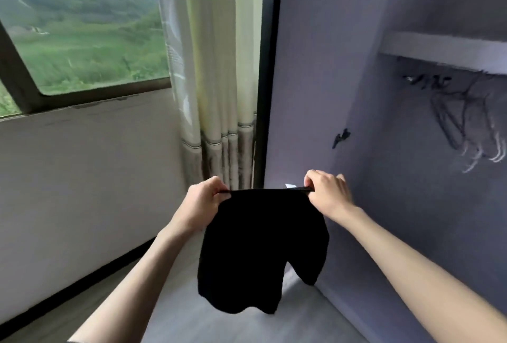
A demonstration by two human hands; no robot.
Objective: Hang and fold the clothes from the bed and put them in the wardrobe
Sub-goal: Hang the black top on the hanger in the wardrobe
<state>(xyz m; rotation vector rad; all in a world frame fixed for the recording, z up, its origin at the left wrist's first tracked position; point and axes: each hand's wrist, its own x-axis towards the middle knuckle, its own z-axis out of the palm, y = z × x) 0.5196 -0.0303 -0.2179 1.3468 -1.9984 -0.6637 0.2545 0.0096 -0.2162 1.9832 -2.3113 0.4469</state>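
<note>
The left hand (207, 196) and the right hand (326, 192) both grasp the top edge of black shorts (260, 249), one hand at each end, and the edge is stretched straight between them. The shorts hang down freely in the air in front of the open wardrobe (384, 150). A small white tag (290, 186) shows at the top edge near the right hand. Inside the wardrobe, under a shelf (444, 50), several empty hangers (466, 123) hang, blurred. On the left are a window (79, 27) and a curtain (216, 74).
</note>
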